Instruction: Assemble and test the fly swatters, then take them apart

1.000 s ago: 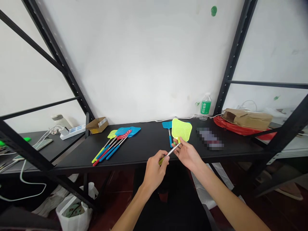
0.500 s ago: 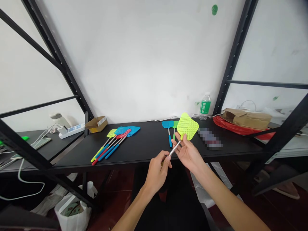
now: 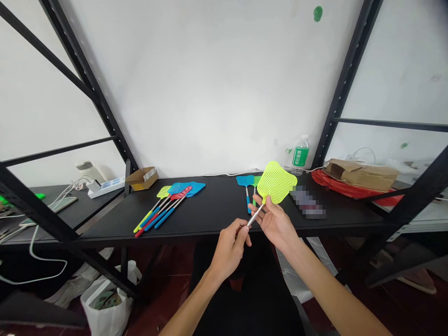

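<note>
A yellow-green fly swatter (image 3: 277, 181) with a perforated head is held up over the front of the black table. My left hand (image 3: 231, 242) is closed around the lower part of it, hiding the handle. My right hand (image 3: 275, 221) pinches the silver rod at the base of the head, fingers curled around it. Just behind lie a blue fly swatter (image 3: 246, 182) and a green fly swatter (image 3: 256, 180), partly covered by the hand and the held swatter. To the left, several fly swatters (image 3: 180, 189) in blue, red and yellow-green lie fanned and overlapping.
A small open carton (image 3: 142, 178) and a power strip (image 3: 108, 186) stand at the left. A water bottle (image 3: 300, 155) is by the wall. At the right are a blurred packet (image 3: 308, 203) and a brown cardboard box (image 3: 362, 173) on red plastic. Black metal posts (image 3: 346, 79) flank the table.
The held swatter's head has turned and shows wider, reaching a little further right. Both hands keep their grip on it. The view has shifted slightly.
</note>
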`<action>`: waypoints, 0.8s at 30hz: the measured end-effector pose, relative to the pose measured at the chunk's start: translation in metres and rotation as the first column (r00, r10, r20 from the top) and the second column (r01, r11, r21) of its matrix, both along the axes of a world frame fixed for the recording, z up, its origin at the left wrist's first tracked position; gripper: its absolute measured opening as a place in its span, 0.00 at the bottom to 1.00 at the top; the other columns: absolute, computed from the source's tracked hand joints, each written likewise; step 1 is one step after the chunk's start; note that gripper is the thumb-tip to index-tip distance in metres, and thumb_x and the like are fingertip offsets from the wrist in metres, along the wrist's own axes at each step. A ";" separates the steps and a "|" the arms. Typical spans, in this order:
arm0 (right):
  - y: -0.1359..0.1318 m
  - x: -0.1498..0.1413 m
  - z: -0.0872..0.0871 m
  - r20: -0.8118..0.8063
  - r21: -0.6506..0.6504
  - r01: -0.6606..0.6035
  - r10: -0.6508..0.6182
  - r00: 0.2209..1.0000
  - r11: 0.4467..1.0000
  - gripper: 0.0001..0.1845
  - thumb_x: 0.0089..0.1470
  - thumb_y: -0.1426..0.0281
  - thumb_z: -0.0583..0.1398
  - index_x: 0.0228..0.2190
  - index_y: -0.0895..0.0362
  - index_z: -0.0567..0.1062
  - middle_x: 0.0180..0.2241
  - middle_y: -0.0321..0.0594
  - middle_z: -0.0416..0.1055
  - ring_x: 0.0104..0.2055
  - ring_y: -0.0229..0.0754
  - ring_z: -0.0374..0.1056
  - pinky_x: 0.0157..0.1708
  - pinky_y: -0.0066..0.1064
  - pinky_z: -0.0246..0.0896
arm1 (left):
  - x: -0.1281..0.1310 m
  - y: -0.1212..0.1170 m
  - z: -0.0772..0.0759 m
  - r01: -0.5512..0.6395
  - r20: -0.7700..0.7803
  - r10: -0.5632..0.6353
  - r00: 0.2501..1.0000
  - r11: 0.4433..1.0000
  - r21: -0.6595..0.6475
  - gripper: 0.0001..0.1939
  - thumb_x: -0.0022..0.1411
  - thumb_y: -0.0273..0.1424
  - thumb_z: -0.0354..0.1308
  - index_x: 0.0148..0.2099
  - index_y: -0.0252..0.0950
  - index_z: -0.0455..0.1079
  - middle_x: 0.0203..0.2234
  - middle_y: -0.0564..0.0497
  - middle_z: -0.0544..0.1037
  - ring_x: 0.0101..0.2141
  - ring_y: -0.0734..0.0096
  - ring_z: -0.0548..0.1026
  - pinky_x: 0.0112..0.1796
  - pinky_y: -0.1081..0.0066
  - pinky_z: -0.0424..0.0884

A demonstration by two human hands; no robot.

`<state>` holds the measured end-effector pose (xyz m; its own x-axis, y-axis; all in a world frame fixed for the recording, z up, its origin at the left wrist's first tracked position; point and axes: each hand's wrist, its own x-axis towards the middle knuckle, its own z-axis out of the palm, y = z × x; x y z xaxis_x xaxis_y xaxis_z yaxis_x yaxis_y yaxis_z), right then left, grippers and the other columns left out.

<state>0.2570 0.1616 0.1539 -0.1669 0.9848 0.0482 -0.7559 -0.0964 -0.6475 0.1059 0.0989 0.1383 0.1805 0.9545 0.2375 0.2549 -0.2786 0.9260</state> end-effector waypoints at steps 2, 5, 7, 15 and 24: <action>0.000 0.001 0.001 0.007 0.010 -0.001 0.001 1.000 1.000 0.13 0.44 0.61 0.73 0.29 0.53 0.79 0.42 0.37 0.80 0.39 0.43 0.78 0.38 0.30 0.73 | -0.001 0.000 0.001 -0.004 -0.011 0.004 1.000 1.000 0.001 0.16 0.71 0.43 0.45 0.44 0.38 0.67 0.25 0.55 0.73 0.18 0.80 0.62 0.21 0.77 0.56; 0.000 0.002 0.000 0.015 0.033 0.003 -0.004 1.000 0.999 0.12 0.45 0.61 0.72 0.29 0.54 0.79 0.40 0.39 0.81 0.38 0.43 0.78 0.39 0.31 0.73 | -0.001 -0.001 0.002 -0.016 -0.022 0.016 1.000 1.000 0.009 0.16 0.71 0.43 0.46 0.44 0.37 0.68 0.25 0.55 0.72 0.19 0.79 0.61 0.21 0.76 0.56; 0.001 0.003 0.000 0.018 0.043 0.009 -0.010 1.000 0.999 0.13 0.45 0.61 0.72 0.29 0.55 0.79 0.40 0.40 0.81 0.37 0.43 0.78 0.39 0.32 0.73 | -0.001 -0.002 0.002 -0.020 -0.025 0.021 0.999 1.000 0.019 0.16 0.71 0.43 0.46 0.44 0.37 0.68 0.25 0.55 0.72 0.20 0.79 0.61 0.22 0.76 0.56; -0.002 0.000 0.002 -0.025 0.007 0.015 -0.015 1.000 1.000 0.14 0.44 0.62 0.73 0.33 0.54 0.79 0.38 0.38 0.81 0.36 0.42 0.77 0.36 0.30 0.73 | -0.001 0.000 -0.001 0.012 0.063 -0.012 0.998 1.000 -0.010 0.16 0.70 0.43 0.47 0.44 0.36 0.68 0.24 0.55 0.71 0.18 0.81 0.59 0.21 0.77 0.55; -0.003 -0.002 -0.003 -0.105 -0.082 -0.042 0.034 0.994 0.996 0.16 0.45 0.63 0.72 0.37 0.51 0.79 0.37 0.33 0.81 0.34 0.39 0.76 0.36 0.29 0.72 | -0.003 0.004 0.000 0.130 0.149 -0.114 0.982 0.986 -0.103 0.20 0.69 0.46 0.47 0.44 0.34 0.67 0.21 0.55 0.71 0.14 0.83 0.57 0.16 0.78 0.50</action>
<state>0.2548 0.1590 0.1510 -0.2028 0.9791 -0.0152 -0.8130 -0.1770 -0.5547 0.1028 0.1031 0.1379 0.2692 0.9493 0.1624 0.0890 -0.1925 0.9773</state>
